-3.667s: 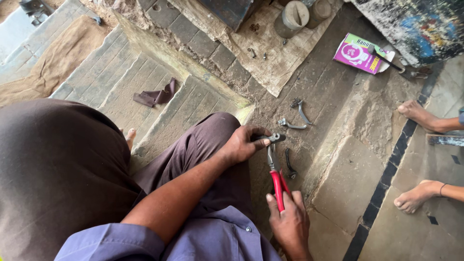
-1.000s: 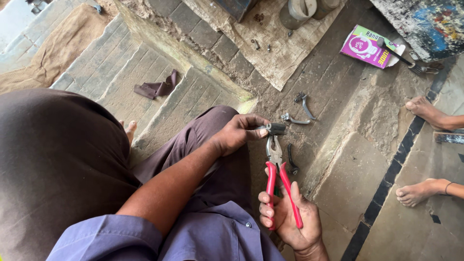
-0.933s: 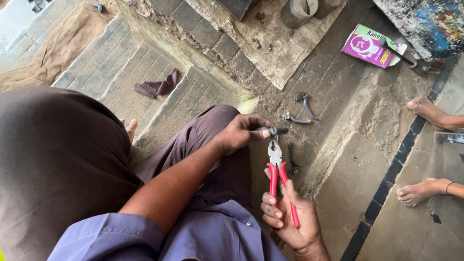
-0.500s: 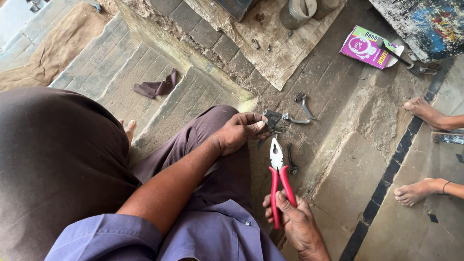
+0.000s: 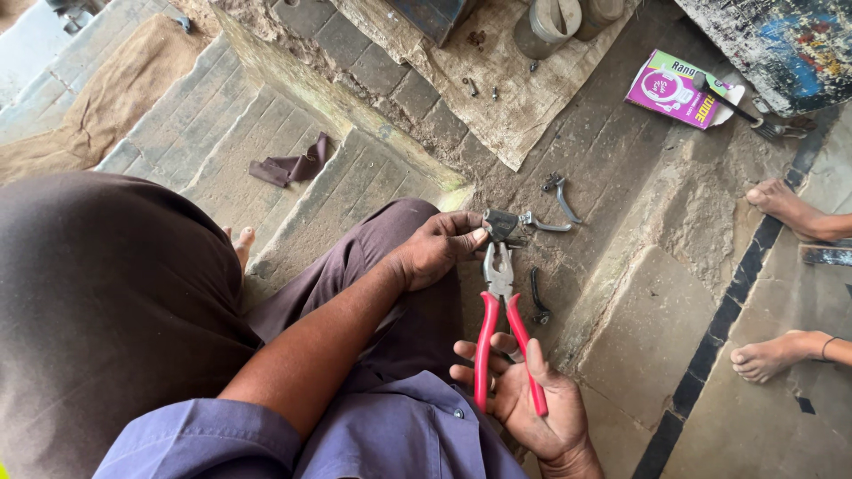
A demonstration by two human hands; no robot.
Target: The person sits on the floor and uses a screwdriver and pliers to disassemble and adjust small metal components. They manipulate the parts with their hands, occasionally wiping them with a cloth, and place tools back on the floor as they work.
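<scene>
A: What's changed vs half a sec ago?

B: Right hand [image 5: 532, 399] has brought the red-handled pliers [image 5: 502, 319] back up; nose now meets the small metal part [image 5: 502, 225], where before it sat lower, apart from it. Handles spread a bit, palm open under them, thumb on the right handle, fingers loose, not squeezed.

A: Left hand [image 5: 437, 250]?

B: Same spot, over the knee. Thumb & fingertips pinched shut on the metal part, holding it just above the stone floor [image 5: 657, 337].

A: Pliers biting it?

B: Can't tell, tips too small to read.

A: Round about?

B: Bent metal lever [image 5: 561, 197] just right of the part, dark curved piece [image 5: 538, 302] beside the pliers. Pink box [image 5: 679, 89] w/ a brush [image 5: 741, 108] on it far right. Sackcloth [image 5: 497, 98] above, dark rag [image 5: 291, 165] on the step. Another person's bare feet [image 5: 781, 206] at the right edge. Nothing blocks the hands.
</scene>
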